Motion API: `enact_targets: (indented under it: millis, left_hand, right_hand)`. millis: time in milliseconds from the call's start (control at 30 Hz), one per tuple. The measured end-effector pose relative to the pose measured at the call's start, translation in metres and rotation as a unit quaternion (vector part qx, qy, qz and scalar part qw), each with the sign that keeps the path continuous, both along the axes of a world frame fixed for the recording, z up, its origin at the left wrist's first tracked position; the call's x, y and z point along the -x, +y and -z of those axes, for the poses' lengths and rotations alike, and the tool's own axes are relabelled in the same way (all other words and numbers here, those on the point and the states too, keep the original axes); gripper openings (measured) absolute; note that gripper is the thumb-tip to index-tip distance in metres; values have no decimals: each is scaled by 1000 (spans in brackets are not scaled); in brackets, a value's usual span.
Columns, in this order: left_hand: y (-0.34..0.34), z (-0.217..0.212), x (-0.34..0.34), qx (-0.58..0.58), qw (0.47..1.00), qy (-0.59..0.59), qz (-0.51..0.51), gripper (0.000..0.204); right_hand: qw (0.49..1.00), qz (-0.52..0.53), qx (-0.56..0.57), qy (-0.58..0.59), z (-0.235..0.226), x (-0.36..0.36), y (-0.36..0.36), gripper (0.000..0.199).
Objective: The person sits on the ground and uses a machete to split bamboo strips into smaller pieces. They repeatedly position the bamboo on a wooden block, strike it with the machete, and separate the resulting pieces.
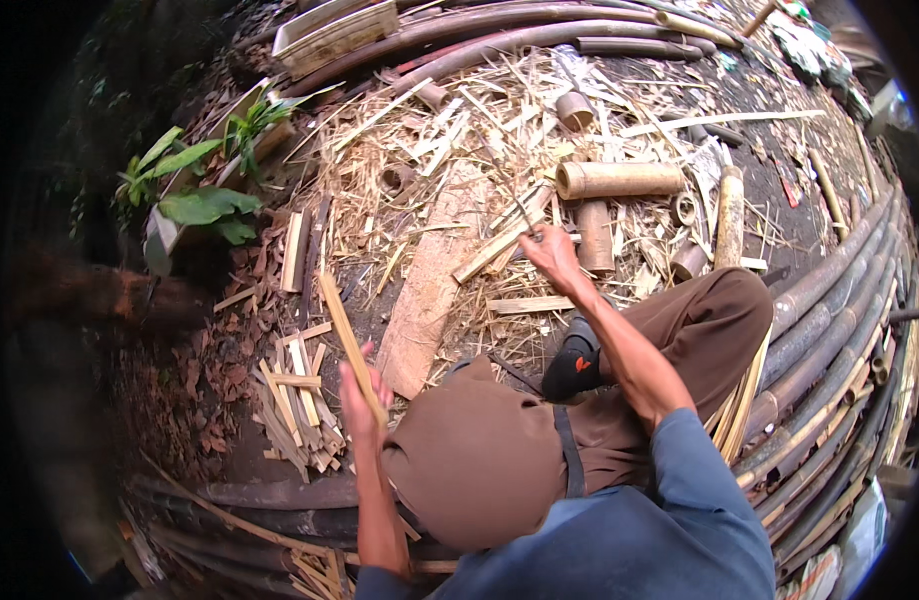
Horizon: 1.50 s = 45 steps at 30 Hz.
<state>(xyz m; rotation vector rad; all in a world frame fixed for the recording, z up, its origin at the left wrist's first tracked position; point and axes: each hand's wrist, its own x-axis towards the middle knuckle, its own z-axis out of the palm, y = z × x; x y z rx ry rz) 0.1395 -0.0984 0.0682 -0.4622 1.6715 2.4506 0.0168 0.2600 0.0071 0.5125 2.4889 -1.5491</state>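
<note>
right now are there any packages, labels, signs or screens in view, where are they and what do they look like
Pale bags or wrappers: lower right edge, past the bamboo poles; crumpled, white and grey.
Crumpled litter: top right, on dark ground; white with green and red bits, too blurred to tell its kind.
No signs or screens show.

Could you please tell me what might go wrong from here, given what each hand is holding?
1. The right hand grips a thin blade over loose bamboo shavings; a slip could send it toward the raised knee.
2. The left hand holds a split bamboo strip bare; its edges could leave splinters.
3. The stacked strips lie close by and could be knocked over.
</note>
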Motion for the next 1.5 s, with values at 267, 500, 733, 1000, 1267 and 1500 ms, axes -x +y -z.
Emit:
enact_targets:
  millis: [267,500,733,1000,1267,1500]
  left_hand:
    - [53,42,125,109,979,168,-39,39]
    - [62,98,142,79,976,189,-77,44]
    - [59,108,158,139,967,163,-137,29]
    - [74,108,153,242,945,206,-78,34]
    - [86,77,138,321,925,201,28,36]
    - [92,66,128,312,920,201,123,20]
  right_hand:
    - [990,-49,128,44,-65,-45,-46,59]
    - [984,-66,160,45,-60,-83,-49,59]
    - [977,-175,65,-102,3,-98,-48,56]
    - [984,7,160,-78,-1,-97,-66,59]
    - [972,-81,219,-4,-77,-59,-109,57]
    - [933,-62,329,-128,-88,-42,-122,44]
